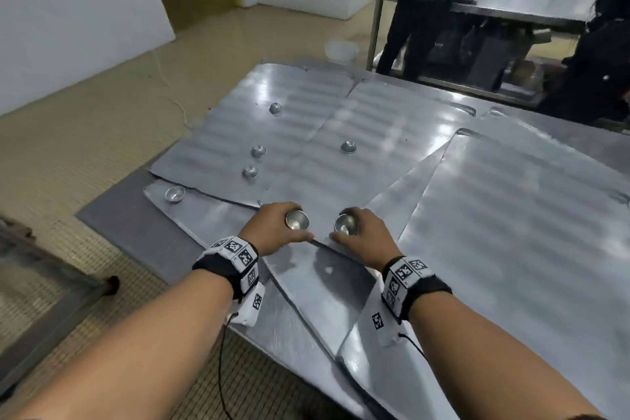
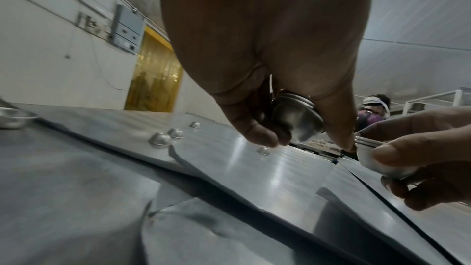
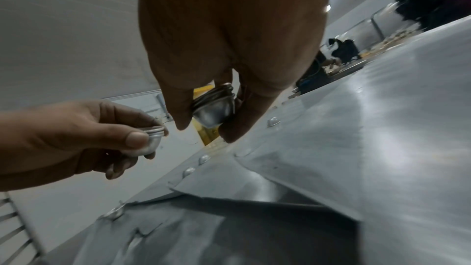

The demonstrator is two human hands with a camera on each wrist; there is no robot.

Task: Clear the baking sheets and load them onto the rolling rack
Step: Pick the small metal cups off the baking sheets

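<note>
Several flat metal baking sheets lie overlapping on the table, a large one at the right. My left hand grips a nested stack of small metal cups just above the sheets; the stack sits between its thumb and fingers. Beside it, my right hand grips a second stack of cups, whose rims show in the right wrist view. Loose cups stand on the far-left sheets: three upside down, others mouth up.
The table's left edge borders a tiled floor. A metal frame stands low at the left. People in dark clothes work at another steel table at the back right. A white tub sits on the floor beyond.
</note>
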